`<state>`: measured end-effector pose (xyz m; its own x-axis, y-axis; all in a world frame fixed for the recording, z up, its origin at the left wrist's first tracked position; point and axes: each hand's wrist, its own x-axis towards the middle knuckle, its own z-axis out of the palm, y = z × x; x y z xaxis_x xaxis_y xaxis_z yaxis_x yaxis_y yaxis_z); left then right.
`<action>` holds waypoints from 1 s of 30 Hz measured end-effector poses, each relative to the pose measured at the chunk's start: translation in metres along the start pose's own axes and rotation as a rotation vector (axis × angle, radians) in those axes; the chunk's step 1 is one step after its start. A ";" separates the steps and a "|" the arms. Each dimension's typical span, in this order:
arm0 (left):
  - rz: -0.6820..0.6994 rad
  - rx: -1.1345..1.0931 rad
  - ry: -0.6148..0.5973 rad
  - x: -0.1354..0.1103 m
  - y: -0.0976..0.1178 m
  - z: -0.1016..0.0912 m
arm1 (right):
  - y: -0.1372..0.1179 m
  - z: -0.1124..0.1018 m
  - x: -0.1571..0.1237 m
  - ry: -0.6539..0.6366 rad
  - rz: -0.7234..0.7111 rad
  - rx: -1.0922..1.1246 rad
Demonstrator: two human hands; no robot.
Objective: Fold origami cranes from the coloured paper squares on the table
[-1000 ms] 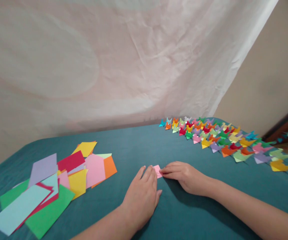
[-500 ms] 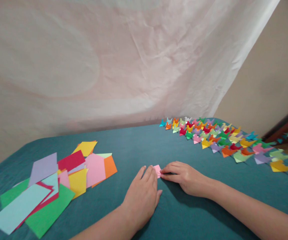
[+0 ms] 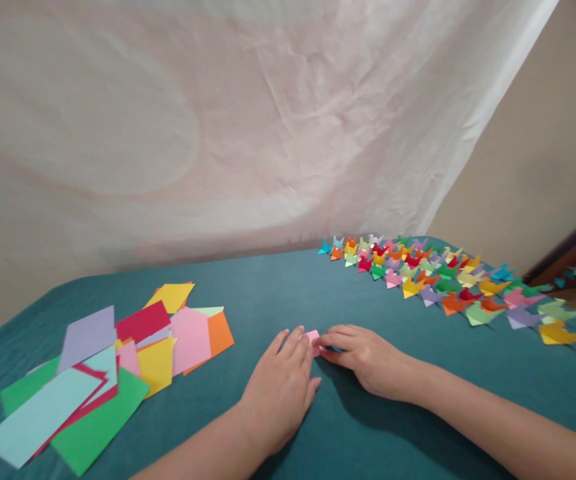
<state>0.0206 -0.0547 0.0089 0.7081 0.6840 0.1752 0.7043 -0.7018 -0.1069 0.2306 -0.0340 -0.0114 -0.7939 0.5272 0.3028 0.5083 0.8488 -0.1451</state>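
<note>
A small pink folded paper [image 3: 313, 339] lies on the teal tablecloth [image 3: 288, 287], mostly hidden between my two hands. My left hand [image 3: 281, 387] lies flat on the cloth with its fingers stretched out, its fingertips on the paper's left part. My right hand [image 3: 361, 357] comes in from the right, its fingers pressed together on the paper's right edge.
A loose heap of coloured paper sheets [image 3: 103, 363] covers the left of the table. Several rows of small folded paper birds [image 3: 443, 280] in many colours run along the right side to the table's edge. A white sheet [image 3: 218, 120] hangs behind.
Both hands have shifted slightly left and away from me over the pink paper, which shows less than before. The paper heap and the folded birds have not moved.
</note>
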 end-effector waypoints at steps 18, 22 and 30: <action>-0.036 -0.059 -0.168 0.000 -0.016 -0.027 | 0.001 0.004 0.001 0.005 -0.014 -0.004; -0.028 -0.058 -0.172 0.000 -0.018 -0.029 | 0.001 0.004 0.001 -0.009 -0.002 -0.004; 0.002 -0.078 -0.179 -0.001 -0.023 -0.028 | -0.001 0.004 0.002 -0.019 0.010 -0.029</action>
<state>0.0023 -0.0454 0.0382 0.7119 0.7023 -0.0031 0.7019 -0.7117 -0.0299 0.2276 -0.0335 -0.0150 -0.7948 0.5366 0.2835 0.5256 0.8422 -0.1207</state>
